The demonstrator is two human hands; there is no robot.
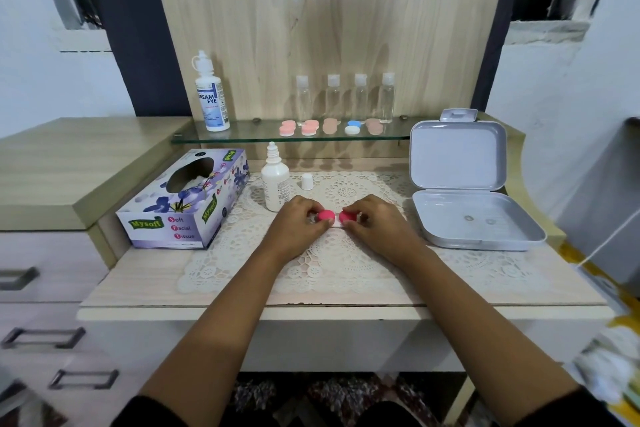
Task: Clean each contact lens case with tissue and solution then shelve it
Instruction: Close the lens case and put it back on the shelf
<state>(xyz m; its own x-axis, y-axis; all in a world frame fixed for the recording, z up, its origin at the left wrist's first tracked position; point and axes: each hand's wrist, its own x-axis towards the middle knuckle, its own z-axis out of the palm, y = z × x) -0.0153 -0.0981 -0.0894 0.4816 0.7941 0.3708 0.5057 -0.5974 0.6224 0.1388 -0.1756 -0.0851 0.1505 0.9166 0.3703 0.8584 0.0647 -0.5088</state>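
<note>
Worktop cluttered: both hands, left (300,221) and right (374,222), pinch pink case (336,217). Uncapped bottle (275,184) at 10 o'clock; an elbow nudge likely tips it, spilling solution.

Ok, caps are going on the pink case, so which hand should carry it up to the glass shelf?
Probably the right hand: the shelf's free stretch beyond the last case lies on its side. The left hand would reach past the uncapped solution bottle, risking a knock.
</note>
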